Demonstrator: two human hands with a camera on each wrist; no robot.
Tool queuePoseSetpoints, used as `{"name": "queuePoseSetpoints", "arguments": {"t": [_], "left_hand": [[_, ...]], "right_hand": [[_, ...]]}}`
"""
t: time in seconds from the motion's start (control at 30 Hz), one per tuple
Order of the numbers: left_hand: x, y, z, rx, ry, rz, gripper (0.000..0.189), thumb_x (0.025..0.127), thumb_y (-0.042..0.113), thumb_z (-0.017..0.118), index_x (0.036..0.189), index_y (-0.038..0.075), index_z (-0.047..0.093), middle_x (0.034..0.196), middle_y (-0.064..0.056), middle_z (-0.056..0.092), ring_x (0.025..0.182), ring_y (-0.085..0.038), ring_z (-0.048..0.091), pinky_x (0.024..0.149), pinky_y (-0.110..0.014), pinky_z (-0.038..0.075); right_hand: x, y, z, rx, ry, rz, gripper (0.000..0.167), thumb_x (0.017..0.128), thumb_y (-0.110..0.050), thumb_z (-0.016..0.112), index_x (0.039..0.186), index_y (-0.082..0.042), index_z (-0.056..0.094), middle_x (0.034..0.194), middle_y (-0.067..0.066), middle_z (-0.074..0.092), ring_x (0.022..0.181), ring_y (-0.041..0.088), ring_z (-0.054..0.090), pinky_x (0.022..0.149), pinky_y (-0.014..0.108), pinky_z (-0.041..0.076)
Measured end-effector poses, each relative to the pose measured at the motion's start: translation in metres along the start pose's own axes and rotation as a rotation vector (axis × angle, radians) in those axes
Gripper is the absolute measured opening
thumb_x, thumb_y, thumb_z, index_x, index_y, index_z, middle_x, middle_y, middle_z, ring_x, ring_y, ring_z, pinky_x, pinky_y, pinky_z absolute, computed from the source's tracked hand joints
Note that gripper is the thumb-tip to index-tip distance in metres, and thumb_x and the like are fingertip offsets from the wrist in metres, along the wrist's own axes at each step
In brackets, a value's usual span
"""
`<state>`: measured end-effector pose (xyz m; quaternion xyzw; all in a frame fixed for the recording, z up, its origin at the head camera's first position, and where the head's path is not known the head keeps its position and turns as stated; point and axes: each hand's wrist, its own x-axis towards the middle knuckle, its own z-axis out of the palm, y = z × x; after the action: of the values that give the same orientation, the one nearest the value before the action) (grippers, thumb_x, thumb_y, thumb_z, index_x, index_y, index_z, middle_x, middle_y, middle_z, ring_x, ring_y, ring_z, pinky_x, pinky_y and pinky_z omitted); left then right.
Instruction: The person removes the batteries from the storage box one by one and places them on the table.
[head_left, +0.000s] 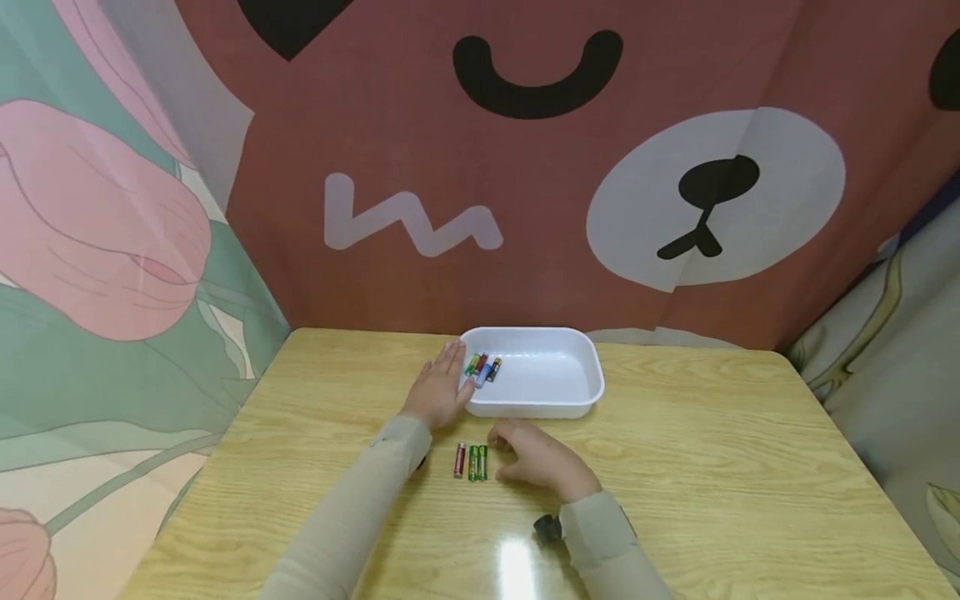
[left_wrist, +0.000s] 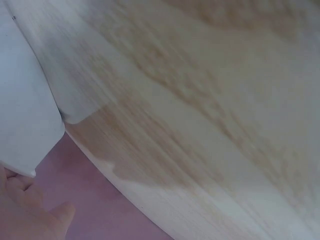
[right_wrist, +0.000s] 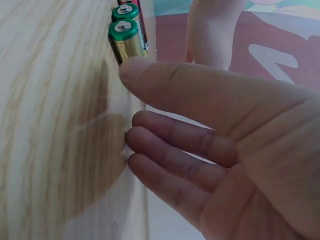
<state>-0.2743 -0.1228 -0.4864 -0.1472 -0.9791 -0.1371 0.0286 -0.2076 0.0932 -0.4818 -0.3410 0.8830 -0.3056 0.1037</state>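
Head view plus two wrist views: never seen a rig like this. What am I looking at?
No robot here: it's a person working with two bare hands. The head view comes from a camera worn on the head, looking forward and down. Each wrist also wears a camera: the left one shows mostly blurred wood grain, the right one close-up fingers.

On the wooden table stands a white tray with a small group of batteries at its left end. In front of it lie a red battery and two green batteries.

The left hand lies along the tray's left end. The right hand is beside the green pair; whether its thumb touches one, I can't tell. Neither hand visibly grips anything.
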Motion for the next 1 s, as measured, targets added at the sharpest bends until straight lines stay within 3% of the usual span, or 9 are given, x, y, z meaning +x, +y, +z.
{"name": "queuePoseSetpoints", "arguments": {"t": [0.17, 0.37, 0.57, 0.73, 1.0], "left_hand": [[0.002, -0.002, 0.001, -0.001, 0.016, 0.006, 0.07, 0.107, 0.042, 0.039, 0.162, 0.004, 0.016, 0.169, -0.01, 0.015, 0.156, -0.026, 0.011, 0.124, -0.052, 0.02], [0.002, -0.003, 0.004, 0.0, 0.009, 0.006, 0.071, 0.107, 0.042, 0.04, 0.162, 0.004, 0.015, 0.169, -0.009, 0.014, 0.156, -0.025, 0.009, 0.124, -0.051, 0.019], [0.002, -0.001, 0.003, -0.002, 0.002, -0.002, 0.07, 0.108, 0.041, 0.039, 0.162, 0.005, 0.014, 0.17, -0.008, 0.013, 0.156, -0.024, 0.008, 0.124, -0.051, 0.019], [0.002, 0.0, 0.002, 0.007, -0.002, 0.002, 0.069, 0.108, 0.04, 0.038, 0.162, 0.004, 0.014, 0.17, -0.009, 0.013, 0.156, -0.024, 0.008, 0.124, -0.051, 0.019], [0.002, -0.001, 0.001, 0.009, -0.004, 0.007, 0.068, 0.108, 0.04, 0.035, 0.162, 0.004, 0.014, 0.17, -0.009, 0.013, 0.156, -0.025, 0.008, 0.124, -0.051, 0.019]], "right_hand": [[-0.001, -0.004, -0.006, -0.077, 0.051, 0.001, 0.025, 0.089, -0.005, 0.072, 0.114, 0.0, 0.069, 0.105, 0.009, 0.07, 0.095, 0.023, 0.065, 0.089, 0.044, 0.056], [-0.002, -0.009, -0.017, -0.039, 0.135, 0.064, 0.02, 0.094, -0.009, 0.07, 0.112, 0.0, 0.071, 0.104, 0.012, 0.07, 0.093, 0.024, 0.066, 0.085, 0.044, 0.057], [-0.004, -0.01, -0.025, -0.042, 0.329, 0.154, 0.01, 0.09, -0.011, 0.074, 0.099, -0.006, 0.073, 0.09, 0.001, 0.067, 0.084, 0.019, 0.064, 0.077, 0.037, 0.057], [-0.003, -0.004, -0.031, -0.065, 0.445, 0.135, 0.006, 0.091, -0.011, 0.074, 0.091, -0.007, 0.071, 0.085, 0.001, 0.066, 0.08, 0.018, 0.063, 0.073, 0.035, 0.057], [0.008, 0.006, -0.041, -0.073, 0.508, 0.083, 0.008, 0.09, -0.007, 0.072, 0.096, -0.002, 0.071, 0.085, 0.006, 0.066, 0.081, 0.027, 0.065, 0.074, 0.039, 0.057]]}}
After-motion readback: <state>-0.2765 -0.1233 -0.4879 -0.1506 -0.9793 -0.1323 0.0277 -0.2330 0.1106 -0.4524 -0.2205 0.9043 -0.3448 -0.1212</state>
